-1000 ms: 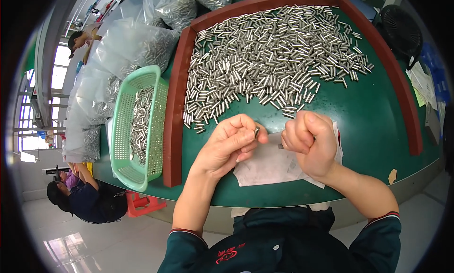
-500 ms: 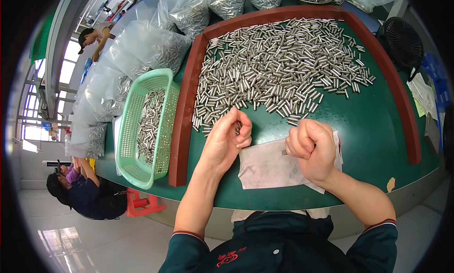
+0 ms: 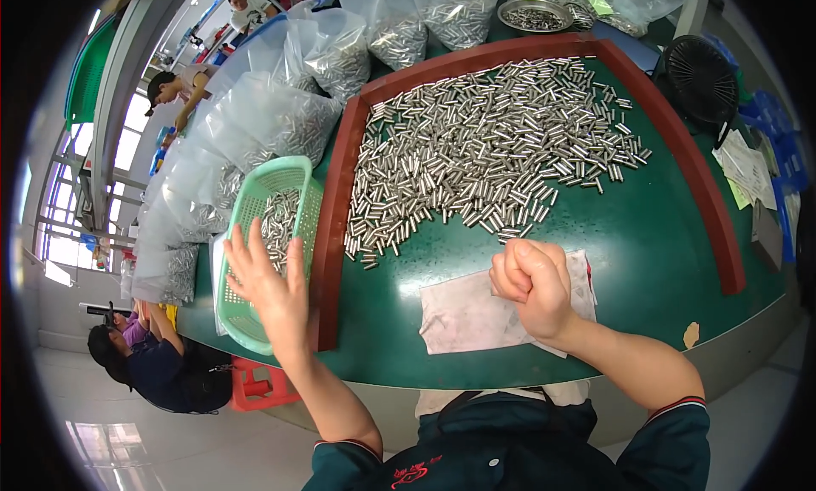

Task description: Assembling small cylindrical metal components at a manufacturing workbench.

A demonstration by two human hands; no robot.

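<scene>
My left hand (image 3: pixel 279 302) is open with its fingers spread, over the near part of a light green perforated basket (image 3: pixel 309 223). Nothing shows in that hand. Inside the basket lie small metal pins (image 3: pixel 279 223), partly hidden behind my fingers. My right hand (image 3: pixel 537 289) is closed in a fist above a pale, stained cloth (image 3: pixel 459 317); what it holds is hidden now, though a metal pin end showed at its fingers half a second ago. Beyond the fist, a wide heap of short shiny metal pins (image 3: pixel 476 142) covers much of the green table (image 3: pixel 663 261).
A dark red raised border (image 3: pixel 336 227) frames the heap on three sides. Clear bags of pins (image 3: pixel 293 121) crowd the left and back. A metal bowl (image 3: pixel 535 17), a black fan (image 3: pixel 699 81) and papers (image 3: pixel 746 170) stand farther off. Co-workers (image 3: pixel 140 355) sit at left.
My left hand has moved left from the heap's near edge to the basket, and its curled fingers have opened. My right hand remains closed over the cloth. The view has shifted slightly.
</scene>
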